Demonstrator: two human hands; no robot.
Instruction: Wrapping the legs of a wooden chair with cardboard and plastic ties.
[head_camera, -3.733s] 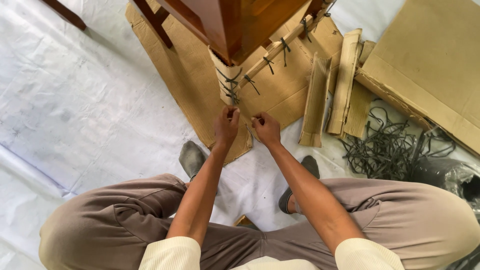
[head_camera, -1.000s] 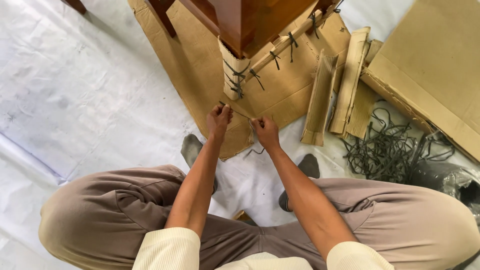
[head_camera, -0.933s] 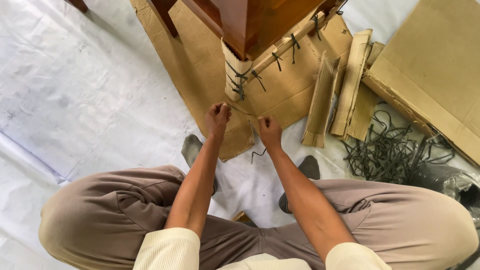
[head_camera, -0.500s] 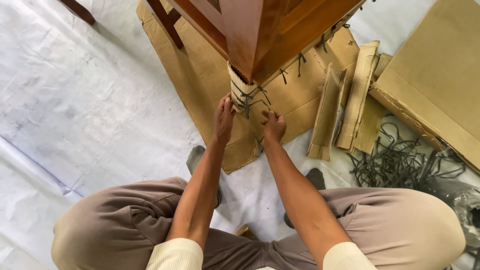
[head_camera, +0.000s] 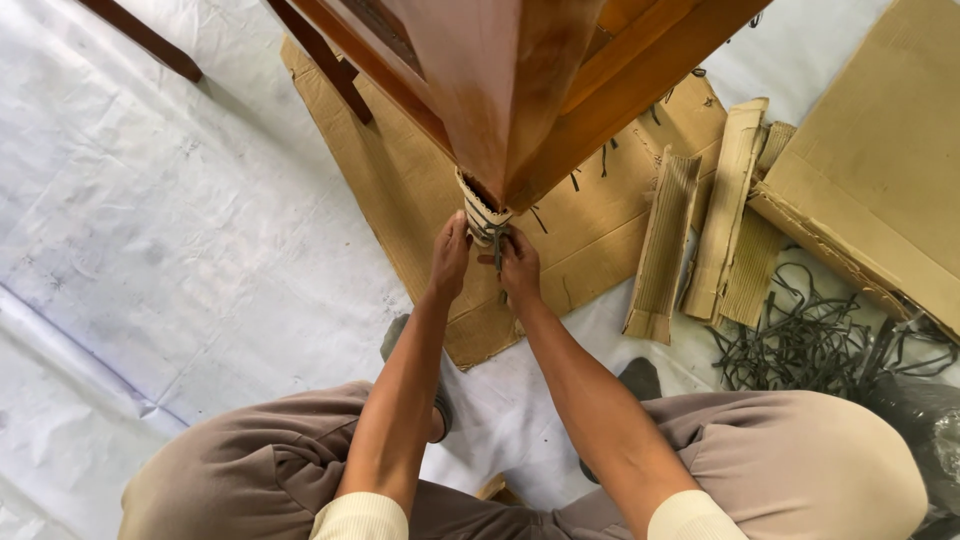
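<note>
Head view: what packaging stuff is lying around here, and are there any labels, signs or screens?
No labels, signs or screens.
Cardboard wrap: on the wooden leg, tan, dark ties, both hands at it.
Flat cardboard sheet: under the furniture, brown.
Folded corrugated strips: right of it, tan.
Large cardboard panel: far right, brown.
Dark straps: tangled pile, lower right.

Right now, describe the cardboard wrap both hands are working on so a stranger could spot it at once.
Find the reddish-brown wooden furniture standing on the flat cardboard sheet. At its nearest leg sits the cardboard wrap, with the left hand and right hand at it. Unlike the loose cardboard strips lying to the right, it is bound with dark ties.
</note>
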